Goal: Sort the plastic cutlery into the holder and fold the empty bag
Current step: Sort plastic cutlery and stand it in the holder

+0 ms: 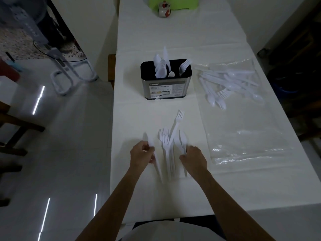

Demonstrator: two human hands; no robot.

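Home dining area: long table under white cloth, glossy tiled floor, wooden chair.

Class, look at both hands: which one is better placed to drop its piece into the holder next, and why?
Probably the left hand: it already grips a knife, clear of the fork pile, and the holder is straight ahead. The right hand is among pieces lying on the table.
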